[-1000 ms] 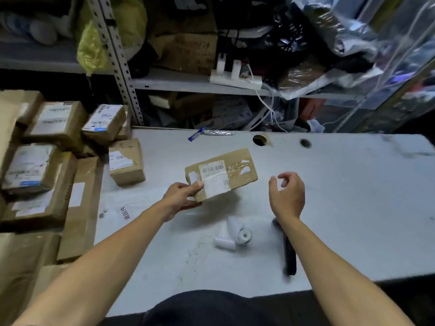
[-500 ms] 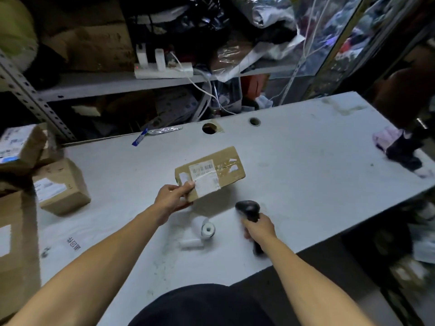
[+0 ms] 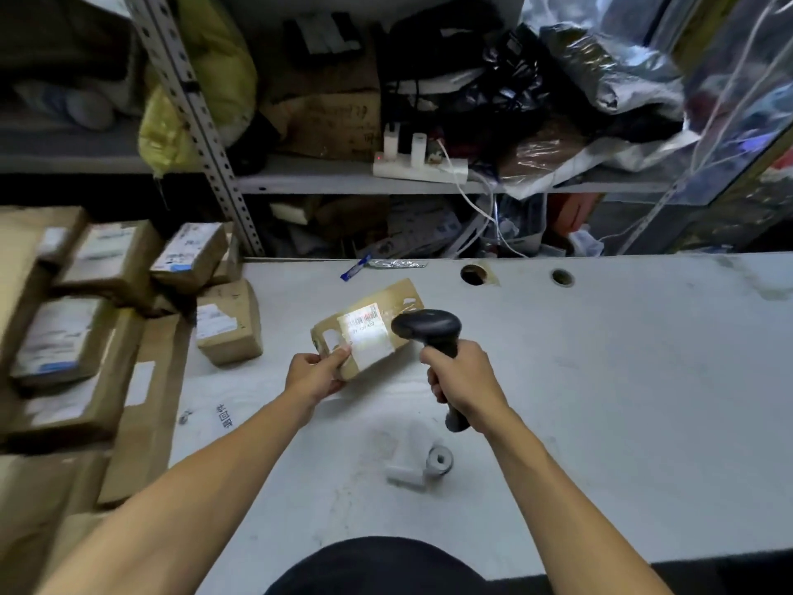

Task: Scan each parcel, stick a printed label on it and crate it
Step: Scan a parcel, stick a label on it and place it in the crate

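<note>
A flat brown parcel (image 3: 339, 337) with a white barcode label is tilted up above the grey table (image 3: 600, 380); my left hand (image 3: 315, 373) pinches its near left corner. My right hand (image 3: 465, 377) grips the handle of a black barcode scanner (image 3: 427, 326), whose head sits just right of the label. The label is lit bright, with a red line across its barcode.
Several labelled brown parcels (image 3: 107, 268) are stacked at the left, one small box (image 3: 229, 322) on the table beside them. A small paper label roll (image 3: 425, 465) lies near the front. Two cable holes (image 3: 474, 274) sit at the table's back edge, before cluttered shelves.
My right hand took the scanner off the table and lifted it up to the parcel's label. My left hand kept hold of the parcel. The camera swung right, then back left.
</note>
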`<state>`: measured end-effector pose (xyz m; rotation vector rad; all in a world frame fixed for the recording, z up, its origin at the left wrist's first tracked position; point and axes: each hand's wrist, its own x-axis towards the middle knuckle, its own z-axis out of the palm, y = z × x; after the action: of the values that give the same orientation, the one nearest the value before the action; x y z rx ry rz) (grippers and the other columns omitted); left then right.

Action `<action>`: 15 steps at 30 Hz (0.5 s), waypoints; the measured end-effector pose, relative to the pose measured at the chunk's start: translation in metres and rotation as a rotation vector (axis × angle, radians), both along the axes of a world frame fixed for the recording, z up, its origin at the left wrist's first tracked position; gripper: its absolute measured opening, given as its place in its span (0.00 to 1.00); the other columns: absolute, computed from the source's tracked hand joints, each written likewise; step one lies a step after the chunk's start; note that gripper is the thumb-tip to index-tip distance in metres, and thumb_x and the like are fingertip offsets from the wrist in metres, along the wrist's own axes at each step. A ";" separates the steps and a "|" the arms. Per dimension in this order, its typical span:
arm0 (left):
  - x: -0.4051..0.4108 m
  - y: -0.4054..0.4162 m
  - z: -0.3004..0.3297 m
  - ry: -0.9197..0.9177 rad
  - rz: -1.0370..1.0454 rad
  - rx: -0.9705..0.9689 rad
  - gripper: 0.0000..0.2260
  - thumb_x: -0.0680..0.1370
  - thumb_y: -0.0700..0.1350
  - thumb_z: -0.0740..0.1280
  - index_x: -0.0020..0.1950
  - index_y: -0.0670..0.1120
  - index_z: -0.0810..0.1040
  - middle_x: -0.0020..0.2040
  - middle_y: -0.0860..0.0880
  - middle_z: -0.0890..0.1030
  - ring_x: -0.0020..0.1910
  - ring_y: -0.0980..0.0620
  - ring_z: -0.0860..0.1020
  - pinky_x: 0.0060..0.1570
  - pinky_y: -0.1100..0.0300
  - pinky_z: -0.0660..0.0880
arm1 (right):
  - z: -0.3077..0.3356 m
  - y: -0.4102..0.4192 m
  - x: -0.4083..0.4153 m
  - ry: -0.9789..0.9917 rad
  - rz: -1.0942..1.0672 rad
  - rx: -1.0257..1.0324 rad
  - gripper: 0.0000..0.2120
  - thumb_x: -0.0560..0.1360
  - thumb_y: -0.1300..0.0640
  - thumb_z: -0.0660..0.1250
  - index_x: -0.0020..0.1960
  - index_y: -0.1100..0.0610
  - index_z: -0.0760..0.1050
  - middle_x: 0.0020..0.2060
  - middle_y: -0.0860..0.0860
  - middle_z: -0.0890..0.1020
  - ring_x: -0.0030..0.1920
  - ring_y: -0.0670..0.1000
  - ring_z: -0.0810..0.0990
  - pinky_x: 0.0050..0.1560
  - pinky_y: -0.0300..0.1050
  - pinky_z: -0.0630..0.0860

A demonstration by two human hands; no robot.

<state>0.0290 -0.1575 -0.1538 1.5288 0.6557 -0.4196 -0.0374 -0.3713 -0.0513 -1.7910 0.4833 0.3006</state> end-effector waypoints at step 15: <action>-0.010 0.011 -0.016 0.053 0.001 -0.016 0.21 0.78 0.52 0.72 0.61 0.39 0.75 0.50 0.45 0.82 0.50 0.43 0.83 0.45 0.54 0.82 | 0.015 0.013 -0.001 0.009 0.118 -0.127 0.10 0.69 0.51 0.66 0.34 0.57 0.73 0.27 0.50 0.77 0.27 0.50 0.73 0.34 0.46 0.72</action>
<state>0.0186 -0.1463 -0.1699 1.5064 0.6927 -0.4649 -0.0386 -0.3583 -0.0359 -1.9461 0.4119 0.3670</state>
